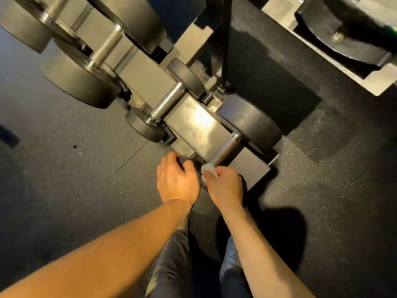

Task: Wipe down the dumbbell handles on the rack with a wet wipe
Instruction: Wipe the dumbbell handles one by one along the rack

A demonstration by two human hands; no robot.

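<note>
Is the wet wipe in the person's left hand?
No, the right hand pinches the white wipe against the nearest dumbbell handle; the left hand holds no wipe.

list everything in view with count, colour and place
grey metal rack: one, grey, centre to upper left
black-headed dumbbells with knurled steel handles: four, black and silver, on that rack
second grey rack: one, upper right, holding black weight
white wet wipe: one, white, on nearest dumbbell's handle end
dark speckled rubber floor: one, all around
light grey shoe: one, bottom centre
left hand: one, curled over that dumbbell's near head
right hand: one, pinching the wipe
</note>
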